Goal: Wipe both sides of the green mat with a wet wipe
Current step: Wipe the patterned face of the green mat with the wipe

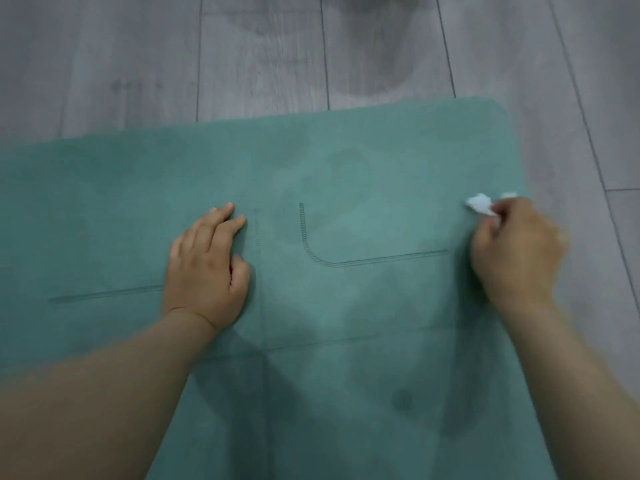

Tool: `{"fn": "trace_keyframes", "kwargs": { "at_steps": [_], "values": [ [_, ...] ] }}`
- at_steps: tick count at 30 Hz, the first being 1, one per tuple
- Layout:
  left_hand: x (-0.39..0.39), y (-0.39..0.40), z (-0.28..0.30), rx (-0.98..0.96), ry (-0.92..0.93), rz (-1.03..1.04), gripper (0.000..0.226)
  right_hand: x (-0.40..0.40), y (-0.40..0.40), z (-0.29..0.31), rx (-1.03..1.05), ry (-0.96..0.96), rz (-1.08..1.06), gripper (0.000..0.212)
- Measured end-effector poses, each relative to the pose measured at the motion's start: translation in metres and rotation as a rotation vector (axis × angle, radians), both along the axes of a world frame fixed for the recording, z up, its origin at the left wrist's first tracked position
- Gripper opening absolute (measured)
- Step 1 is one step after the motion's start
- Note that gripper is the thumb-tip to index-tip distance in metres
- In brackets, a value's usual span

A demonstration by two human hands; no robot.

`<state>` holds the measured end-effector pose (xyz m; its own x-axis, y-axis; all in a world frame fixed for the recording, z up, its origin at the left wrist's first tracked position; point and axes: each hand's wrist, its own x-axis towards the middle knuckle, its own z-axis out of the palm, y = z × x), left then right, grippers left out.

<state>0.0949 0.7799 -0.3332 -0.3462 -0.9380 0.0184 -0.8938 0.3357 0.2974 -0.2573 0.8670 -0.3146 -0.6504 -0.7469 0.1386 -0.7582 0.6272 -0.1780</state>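
Observation:
The green mat [346,174] lies flat on the floor and fills most of the view, with printed guide lines and darker damp patches on it. My left hand [206,268] rests flat on the mat near its middle, fingers straight and pointing away from me. My right hand [516,251] is at the mat's right edge and grips a crumpled white wet wipe [479,204], which sticks out from the fingers and touches the mat. The right hand is slightly blurred.
Grey wood-plank floor [242,57] surrounds the mat at the far side and on the right. A darker damp-looking patch [374,53] marks the floor beyond the mat's far edge.

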Motion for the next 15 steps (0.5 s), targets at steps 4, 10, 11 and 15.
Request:
{"fn": "trace_keyframes", "kwargs": {
  "at_steps": [4,10,11,15],
  "values": [
    [0.000,-0.002,0.001,0.002,0.007,-0.003,0.054,-0.002,0.004,0.000,-0.031,-0.072,-0.470,0.037],
    [0.003,-0.002,-0.003,0.023,0.026,-0.003,0.051,0.237,-0.052,-0.002,-0.157,-0.216,0.619,0.008],
    [0.003,-0.002,-0.003,0.030,0.031,-0.004,0.052,0.233,-0.054,-0.002,-0.132,-0.230,0.698,0.009],
    [0.004,-0.002,-0.001,0.027,0.016,-0.005,0.057,0.092,-0.051,-0.001,-0.140,-0.086,0.371,0.018]
  ]
}}
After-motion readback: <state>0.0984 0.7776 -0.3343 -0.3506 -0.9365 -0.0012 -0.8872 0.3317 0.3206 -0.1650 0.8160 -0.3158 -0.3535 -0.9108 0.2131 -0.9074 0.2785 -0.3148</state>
